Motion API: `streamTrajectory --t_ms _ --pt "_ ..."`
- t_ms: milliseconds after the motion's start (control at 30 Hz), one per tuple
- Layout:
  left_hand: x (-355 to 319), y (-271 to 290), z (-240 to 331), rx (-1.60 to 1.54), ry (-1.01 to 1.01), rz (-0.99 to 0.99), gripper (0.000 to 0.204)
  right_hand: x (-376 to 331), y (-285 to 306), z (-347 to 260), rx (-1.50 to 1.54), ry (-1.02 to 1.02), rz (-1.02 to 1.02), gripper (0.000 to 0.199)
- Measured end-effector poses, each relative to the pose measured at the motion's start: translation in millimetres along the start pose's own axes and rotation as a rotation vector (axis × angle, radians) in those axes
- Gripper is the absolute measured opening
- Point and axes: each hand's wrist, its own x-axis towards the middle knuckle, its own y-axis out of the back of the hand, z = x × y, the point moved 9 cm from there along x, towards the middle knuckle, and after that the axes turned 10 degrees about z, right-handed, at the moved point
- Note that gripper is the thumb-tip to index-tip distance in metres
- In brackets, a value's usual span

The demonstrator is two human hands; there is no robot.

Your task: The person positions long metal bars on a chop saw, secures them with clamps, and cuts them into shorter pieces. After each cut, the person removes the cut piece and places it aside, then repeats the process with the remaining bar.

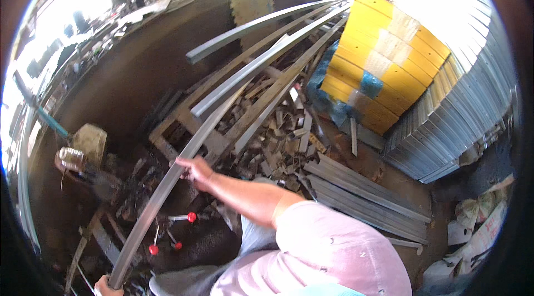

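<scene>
I hold a long grey metal bar [161, 196] that runs from the lower left up toward the pile of long metal sections [261, 57]. My right hand [194, 169] is shut on the bar about halfway along, with the arm reaching out from a pink sleeve. My left hand [105, 286] grips the bar's near end at the bottom edge of the view and is only partly visible. The bar passes over a dark machine with red-knobbed levers [191, 217].
Short metal offcuts [283, 140] litter the ground beyond my right hand. A bundle of flat grey bars [356, 190] lies to the right. Stacked yellow panels [389, 57] and corrugated sheets [461, 112] stand at the far right; crumpled sacks [478, 212] lie below.
</scene>
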Motion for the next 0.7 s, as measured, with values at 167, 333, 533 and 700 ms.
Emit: streamTrajectory --t_ms 167,333,533,700 --pt "-105 37 -101 0.093 0.074 0.148 0.046 4 39 -49 0.237 0.071 0.232 0.055" --pt "-211 39 -160 0.171 0.228 0.142 0.039 -31 14 -4 0.297 -0.089 0.354 0.056" --pt "-234 14 -41 0.057 0.272 0.189 0.052 -134 -60 86 0.104 -0.379 0.192 0.055" --pt "-246 1 45 -0.086 0.301 0.201 0.049 -212 -102 152 -0.083 -0.600 0.036 0.046"
